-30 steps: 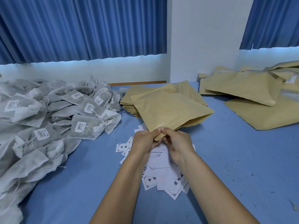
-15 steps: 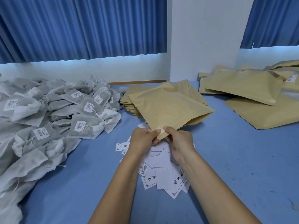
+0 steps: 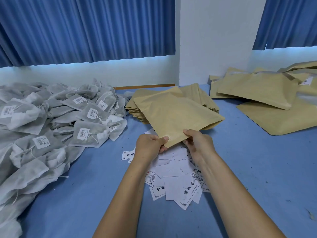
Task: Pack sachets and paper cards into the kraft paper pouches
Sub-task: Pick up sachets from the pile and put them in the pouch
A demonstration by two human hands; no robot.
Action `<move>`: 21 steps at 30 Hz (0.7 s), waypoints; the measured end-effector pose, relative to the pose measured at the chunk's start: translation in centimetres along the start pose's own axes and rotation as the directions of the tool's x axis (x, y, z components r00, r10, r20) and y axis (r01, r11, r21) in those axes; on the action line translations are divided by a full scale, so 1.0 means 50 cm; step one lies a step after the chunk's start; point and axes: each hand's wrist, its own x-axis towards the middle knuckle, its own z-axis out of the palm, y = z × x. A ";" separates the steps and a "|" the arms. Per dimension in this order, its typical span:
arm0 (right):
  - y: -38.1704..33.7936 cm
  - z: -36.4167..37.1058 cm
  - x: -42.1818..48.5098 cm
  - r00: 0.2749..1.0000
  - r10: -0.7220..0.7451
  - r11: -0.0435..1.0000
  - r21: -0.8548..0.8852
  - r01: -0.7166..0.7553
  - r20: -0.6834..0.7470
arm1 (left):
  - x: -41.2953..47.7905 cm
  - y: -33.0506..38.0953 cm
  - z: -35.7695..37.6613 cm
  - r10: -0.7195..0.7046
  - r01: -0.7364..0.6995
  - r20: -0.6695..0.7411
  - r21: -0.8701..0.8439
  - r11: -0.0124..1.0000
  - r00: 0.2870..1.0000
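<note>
A flat kraft paper pouch (image 3: 173,114) is held up over the blue table, tilted away from me. My left hand (image 3: 151,145) pinches its near corner between thumb and fingers. My right hand (image 3: 197,143) grips the near edge just to the right, thumb on top. Beneath both hands lies a loose heap of white paper cards (image 3: 175,179) with black print. A big pile of grey-white mesh sachets (image 3: 51,121) with barcode labels fills the left side. A stack of empty kraft pouches (image 3: 204,95) sits behind the held one.
Larger kraft pouches (image 3: 260,90), some bulging, lie piled at the right rear. The blue table top (image 3: 257,169) extends to the right and near left. A white wall column (image 3: 214,40) and blue curtains stand behind.
My two hands have moved slightly apart along the pouch's near edge. The pouch stays lifted in about the same place.
</note>
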 end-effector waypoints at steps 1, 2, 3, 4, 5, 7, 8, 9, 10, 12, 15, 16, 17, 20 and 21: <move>0.001 0.000 0.000 1.000 0.005 1.000 0.008 -0.005 0.010 | -0.001 0.000 0.001 0.002 -0.002 0.004 0.000 1.000 1.000; 0.001 0.000 -0.001 1.000 0.008 1.000 0.005 -0.009 0.028 | -0.001 0.000 0.002 0.003 -0.003 0.005 0.000 1.000 1.000; 0.002 0.000 -0.002 0.998 0.015 1.000 -0.012 -0.014 0.053 | -0.001 0.000 0.002 0.003 -0.003 0.002 -0.003 1.000 1.000; 0.003 0.000 -0.003 0.997 0.023 0.999 -0.031 -0.021 0.078 | -0.001 0.000 0.002 0.001 -0.001 -0.001 -0.009 1.000 1.000; 0.004 0.000 -0.004 0.995 0.028 0.999 -0.041 -0.025 0.093 | 0.000 0.000 0.002 -0.001 0.001 -0.002 -0.016 1.000 1.000; 0.006 0.000 -0.003 0.996 0.024 0.999 -0.036 -0.021 0.083 | 0.000 0.002 0.002 -0.004 0.004 0.003 -0.031 1.000 1.000; 0.006 0.000 -0.002 0.997 0.023 0.999 -0.027 -0.021 0.073 | 0.000 0.002 0.003 -0.004 0.004 0.008 -0.033 0.999 1.000; 0.005 0.000 -0.002 0.997 0.027 1.000 -0.019 -0.025 0.072 | 0.000 0.003 0.003 -0.005 0.005 0.011 -0.031 0.999 1.000; 0.004 0.001 -0.002 0.996 0.036 0.999 -0.012 -0.035 0.081 | 0.000 0.003 0.003 -0.009 0.009 0.014 -0.033 0.999 1.000; 0.003 0.000 -0.001 0.994 0.048 0.998 0.023 -0.050 0.097 | 0.001 0.003 0.000 -0.027 0.028 0.020 -0.053 0.998 0.999; -0.007 -0.007 0.008 0.999 0.008 0.993 0.121 -0.013 0.036 | 0.005 0.001 -0.010 -0.043 0.044 0.023 -0.049 0.998 0.999; -0.012 -0.009 0.013 1.000 0.005 0.990 0.141 -0.007 0.018 | 0.006 0.000 -0.012 -0.042 0.043 0.030 -0.048 0.998 0.999; -0.016 -0.011 0.016 1.000 0.009 0.989 0.148 -0.011 0.011 | 0.007 0.000 -0.013 -0.039 0.041 0.038 -0.045 0.998 0.999; -0.021 -0.011 0.023 1.000 0.010 0.995 0.102 -0.011 0.015 | 0.006 -0.001 -0.007 -0.040 0.042 0.058 -0.040 0.998 0.997; -0.021 -0.011 0.024 1.000 0.004 0.996 0.084 -0.005 0.012 | 0.005 -0.002 -0.006 -0.042 0.045 0.059 -0.042 0.998 0.997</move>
